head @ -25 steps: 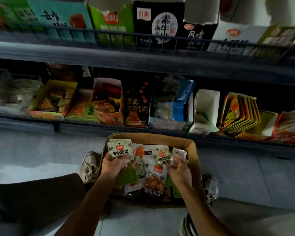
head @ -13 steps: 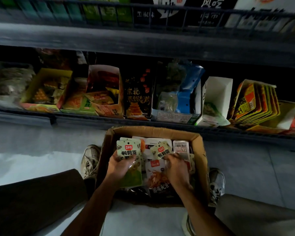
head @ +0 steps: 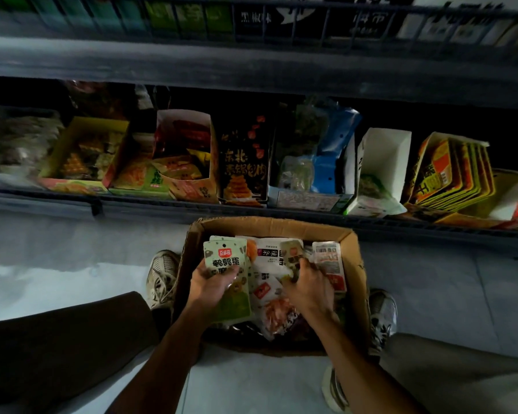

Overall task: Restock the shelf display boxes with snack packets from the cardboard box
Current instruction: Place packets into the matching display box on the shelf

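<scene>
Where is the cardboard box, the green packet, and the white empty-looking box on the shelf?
cardboard box (head: pixel 275 225): head view, far rim.
green packet (head: pixel 225 258): head view, upper front face.
white display box (head: pixel 385 153): head view, inner back wall.

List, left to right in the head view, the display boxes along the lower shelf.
Yellow open-topped box → white-lined orange carton → black carton with orange print → blue packet → white nearly empty carton → yellow-and-red stacked packets.

R hand (head: pixel 307 289) | dropped lower into cardboard box (head: pixel 353 264) | onto packets (head: pixel 269 282)
</scene>
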Action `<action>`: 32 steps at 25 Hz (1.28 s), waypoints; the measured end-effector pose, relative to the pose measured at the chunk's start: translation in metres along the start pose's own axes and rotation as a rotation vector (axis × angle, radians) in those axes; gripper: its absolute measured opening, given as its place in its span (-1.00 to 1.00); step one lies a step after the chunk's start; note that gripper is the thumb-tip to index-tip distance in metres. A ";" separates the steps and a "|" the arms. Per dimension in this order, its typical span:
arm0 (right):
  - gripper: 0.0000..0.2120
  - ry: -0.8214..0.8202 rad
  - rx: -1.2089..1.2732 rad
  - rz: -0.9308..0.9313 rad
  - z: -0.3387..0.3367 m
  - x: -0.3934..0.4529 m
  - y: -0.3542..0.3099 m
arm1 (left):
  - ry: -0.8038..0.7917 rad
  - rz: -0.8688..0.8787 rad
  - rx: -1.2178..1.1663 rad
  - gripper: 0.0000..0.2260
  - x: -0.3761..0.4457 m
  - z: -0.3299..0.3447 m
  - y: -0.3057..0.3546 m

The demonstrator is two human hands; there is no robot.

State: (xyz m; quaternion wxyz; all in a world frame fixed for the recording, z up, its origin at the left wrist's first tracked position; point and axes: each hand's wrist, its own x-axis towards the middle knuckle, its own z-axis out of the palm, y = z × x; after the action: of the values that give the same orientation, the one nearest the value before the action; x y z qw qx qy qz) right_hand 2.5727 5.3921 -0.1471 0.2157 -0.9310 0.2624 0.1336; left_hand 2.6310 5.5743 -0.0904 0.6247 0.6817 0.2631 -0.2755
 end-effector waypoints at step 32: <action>-0.28 -0.206 0.077 0.343 -0.003 -0.044 0.031 | -0.039 -0.040 -0.043 -0.48 -0.013 0.012 0.004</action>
State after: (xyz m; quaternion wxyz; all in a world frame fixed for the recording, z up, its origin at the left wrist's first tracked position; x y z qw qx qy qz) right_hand 2.5197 5.3862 -0.1388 0.2511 -0.8450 0.3987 0.2529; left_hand 2.6240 5.5615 -0.0788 0.6385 0.6573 0.2703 -0.2954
